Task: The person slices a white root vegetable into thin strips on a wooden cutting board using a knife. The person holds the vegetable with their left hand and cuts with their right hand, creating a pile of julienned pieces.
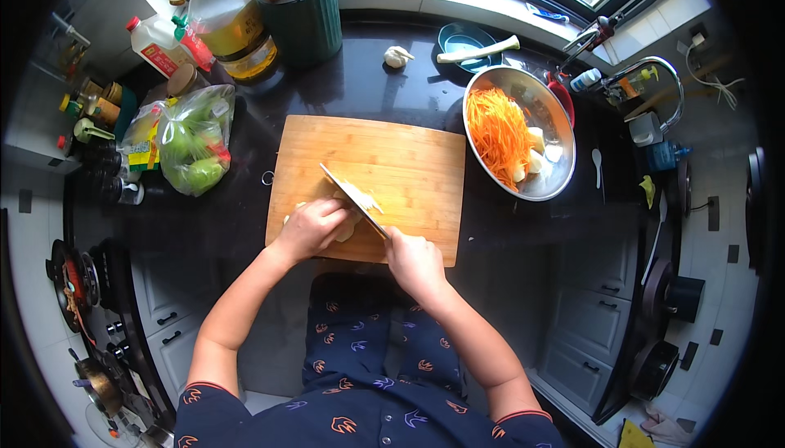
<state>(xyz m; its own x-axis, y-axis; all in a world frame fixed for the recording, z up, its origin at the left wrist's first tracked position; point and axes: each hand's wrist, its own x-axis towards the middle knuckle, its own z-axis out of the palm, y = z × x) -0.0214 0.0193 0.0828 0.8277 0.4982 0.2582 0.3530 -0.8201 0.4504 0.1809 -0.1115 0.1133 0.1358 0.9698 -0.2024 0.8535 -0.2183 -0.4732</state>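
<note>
My left hand is closed over a pale peeled vegetable and presses it to the wooden cutting board. Its exact kind I cannot tell, since the fingers cover most of it. In my right hand is the handle of a knife, whose blade slants from upper left to lower right, close beside the left fingertips. Thin white shreds lie along the blade's far side. To the right of the board, a metal bowl holds orange carrot shreds and several pale chunks.
A knotted plastic bag of green vegetables sits left of the board. Behind stand an oil jug and a dark green utensil holder. Garlic, a blue-green dish and a white spoon are on the dark counter.
</note>
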